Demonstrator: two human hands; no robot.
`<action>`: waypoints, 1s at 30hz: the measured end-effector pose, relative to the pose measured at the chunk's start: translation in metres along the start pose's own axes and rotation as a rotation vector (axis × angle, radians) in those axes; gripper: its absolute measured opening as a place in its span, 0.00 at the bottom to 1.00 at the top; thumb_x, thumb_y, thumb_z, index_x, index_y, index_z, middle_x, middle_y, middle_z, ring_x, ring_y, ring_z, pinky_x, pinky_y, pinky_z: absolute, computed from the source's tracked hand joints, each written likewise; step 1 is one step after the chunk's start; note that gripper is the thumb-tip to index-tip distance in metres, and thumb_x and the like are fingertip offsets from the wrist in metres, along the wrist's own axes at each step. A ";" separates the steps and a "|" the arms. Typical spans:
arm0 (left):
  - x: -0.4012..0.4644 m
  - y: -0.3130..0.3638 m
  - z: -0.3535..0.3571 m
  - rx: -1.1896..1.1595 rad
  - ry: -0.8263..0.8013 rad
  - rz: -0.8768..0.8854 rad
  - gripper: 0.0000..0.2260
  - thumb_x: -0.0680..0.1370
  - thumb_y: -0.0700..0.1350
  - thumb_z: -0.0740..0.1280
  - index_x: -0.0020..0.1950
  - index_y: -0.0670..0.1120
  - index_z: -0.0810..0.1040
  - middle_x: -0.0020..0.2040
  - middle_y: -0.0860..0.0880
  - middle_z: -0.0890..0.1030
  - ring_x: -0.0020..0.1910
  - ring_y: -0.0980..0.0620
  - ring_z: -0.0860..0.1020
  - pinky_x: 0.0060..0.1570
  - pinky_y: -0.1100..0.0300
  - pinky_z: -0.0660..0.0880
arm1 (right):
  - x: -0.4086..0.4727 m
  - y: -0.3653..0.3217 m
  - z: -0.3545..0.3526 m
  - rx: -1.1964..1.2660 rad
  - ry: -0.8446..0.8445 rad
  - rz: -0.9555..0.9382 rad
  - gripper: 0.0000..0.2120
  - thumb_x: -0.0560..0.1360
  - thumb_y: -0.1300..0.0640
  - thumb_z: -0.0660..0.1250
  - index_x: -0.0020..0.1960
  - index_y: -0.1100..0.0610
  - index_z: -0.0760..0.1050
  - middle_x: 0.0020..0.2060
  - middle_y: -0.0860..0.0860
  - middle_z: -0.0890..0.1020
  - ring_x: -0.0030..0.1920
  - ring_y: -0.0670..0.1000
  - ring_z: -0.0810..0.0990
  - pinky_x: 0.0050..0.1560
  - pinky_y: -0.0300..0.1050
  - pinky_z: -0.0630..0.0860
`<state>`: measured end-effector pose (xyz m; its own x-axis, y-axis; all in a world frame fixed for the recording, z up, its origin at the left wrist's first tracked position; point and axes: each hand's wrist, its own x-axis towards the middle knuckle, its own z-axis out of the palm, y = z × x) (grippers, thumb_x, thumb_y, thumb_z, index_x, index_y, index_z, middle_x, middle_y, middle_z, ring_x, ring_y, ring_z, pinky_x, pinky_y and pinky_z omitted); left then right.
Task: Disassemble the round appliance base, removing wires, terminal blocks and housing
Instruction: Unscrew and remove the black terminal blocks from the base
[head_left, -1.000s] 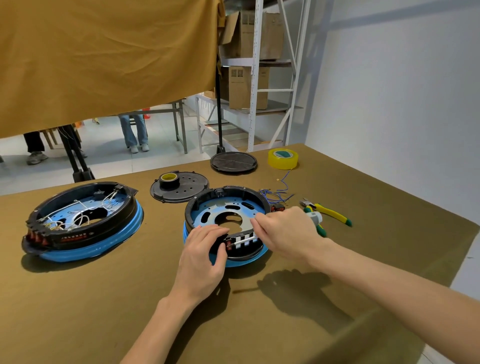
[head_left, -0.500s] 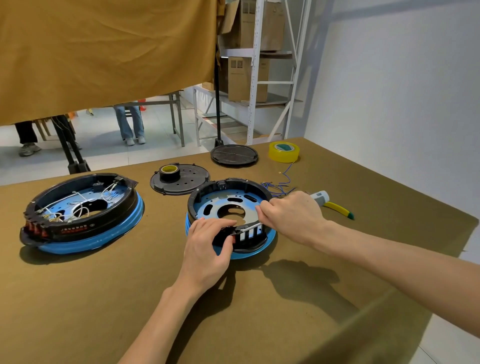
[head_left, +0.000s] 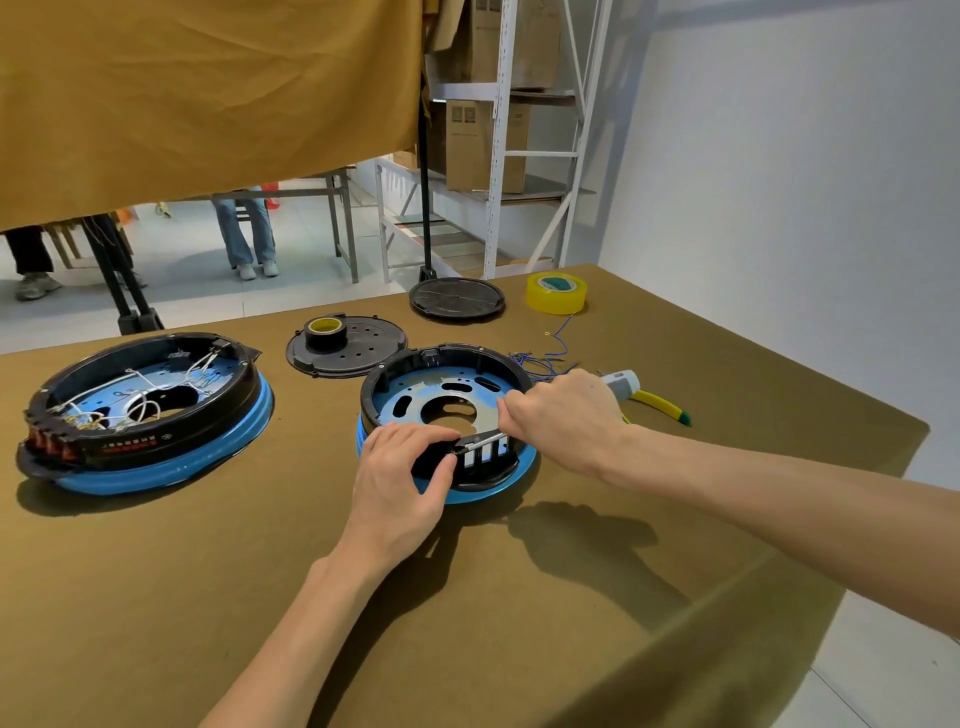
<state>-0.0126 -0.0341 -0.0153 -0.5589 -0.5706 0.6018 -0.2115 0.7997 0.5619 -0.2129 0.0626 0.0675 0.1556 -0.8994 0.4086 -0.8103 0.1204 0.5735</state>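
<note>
Working on round appliance base (head_left: 447, 400), lying flat near centre of tabletop (head_left: 208, 571), open side up. We note a black plastic housing ring seated on a glossy blue lower rim; inside, a blue metal plate w/ central round hole and several oblong slots. Slotted terminal section w/ white rectangular openings faces the near edge.

Left hand (head_left: 400, 483): fingers curled over the near rim of the ring, thumb pressing its outer wall — gripping the base. Right hand (head_left: 563, 415): closed round a thin metal tool (head_left: 480, 440), shaft running from the hand down-left, tip at the terminal section beside left fingers. Tool type: cannot tell.

Second base (head_left: 145, 410) sits twd left edge, same black ring/blue rim, white wires still tangled inside, red-brown parts at its near-left side. Black perforated disc (head_left: 348, 348) w/ a small tape roll on it lies behind the worked base; black round cover (head_left: 457, 299) and yellow tape roll (head_left: 556, 293) near far edge. Loose blue wires (head_left: 545, 358) lie just right-rear of the base. Yellow-handled pliers (head_left: 660, 405) lie beyond the right hand, twd right edge. Tabletop covered in matt olive-brown sheet.
</note>
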 end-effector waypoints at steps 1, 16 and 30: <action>0.000 0.000 0.000 0.001 0.002 0.007 0.13 0.78 0.41 0.74 0.62 0.50 0.83 0.55 0.60 0.81 0.59 0.62 0.74 0.68 0.72 0.57 | 0.000 0.001 0.002 0.025 0.015 -0.004 0.24 0.76 0.56 0.72 0.32 0.52 0.58 0.17 0.47 0.65 0.17 0.53 0.58 0.20 0.39 0.62; -0.003 0.002 -0.001 0.072 -0.033 0.043 0.17 0.78 0.39 0.72 0.66 0.50 0.81 0.60 0.57 0.82 0.63 0.63 0.72 0.71 0.70 0.58 | 0.019 0.017 0.026 0.102 0.084 -0.185 0.24 0.85 0.44 0.50 0.34 0.54 0.65 0.21 0.47 0.68 0.18 0.52 0.66 0.23 0.40 0.61; -0.001 0.001 -0.003 0.065 -0.047 0.012 0.16 0.79 0.39 0.72 0.66 0.50 0.81 0.60 0.55 0.83 0.63 0.59 0.74 0.69 0.72 0.59 | -0.008 0.022 0.021 0.326 -0.035 -0.217 0.16 0.81 0.40 0.56 0.49 0.53 0.68 0.42 0.47 0.70 0.28 0.48 0.67 0.25 0.42 0.63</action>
<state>-0.0097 -0.0329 -0.0139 -0.5985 -0.5524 0.5802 -0.2554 0.8180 0.5154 -0.2441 0.0635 0.0616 0.3282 -0.9037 0.2749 -0.8986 -0.2089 0.3858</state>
